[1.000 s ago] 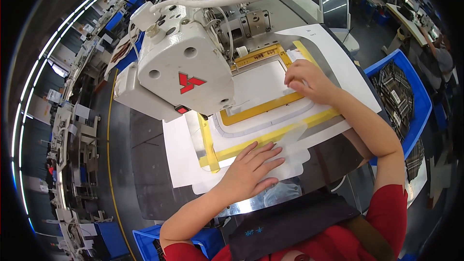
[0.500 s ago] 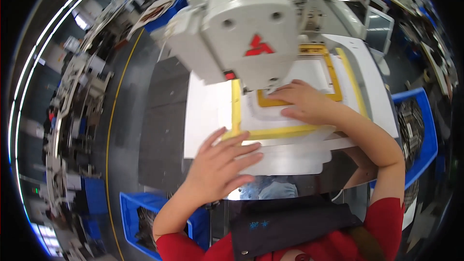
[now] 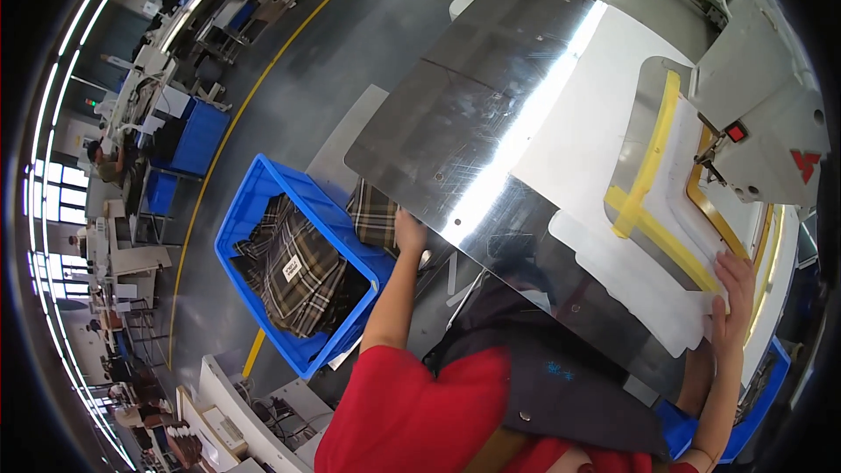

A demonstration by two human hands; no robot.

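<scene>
My left hand (image 3: 409,232) is down beside the table's left front edge, right against a brown-and-black plaid cloth piece (image 3: 374,215). Its fingers are blurred and partly hidden, so I cannot make out a grip. My right hand (image 3: 732,302) rests with fingers stretched out at the near edge of a white sheet bordered with yellow tape (image 3: 661,250). Within that border lies a yellow-brown rectangular frame (image 3: 717,215). Over it stands the white head of a sewing machine (image 3: 760,136), with its needle parts close to the frame.
A blue bin (image 3: 346,337) with folded plaid pieces (image 3: 293,276) stands on the floor at my left. Another blue bin (image 3: 745,434) is at the lower right. The shiny dark table plate (image 3: 455,114) has a sharp corner near my left arm. Workbenches line the far left.
My view has swung to the left. My left hand has left the taped sheet and dropped to the plaid cloth beside the bin. My right hand has drawn back from the frame to the sheet's near edge.
</scene>
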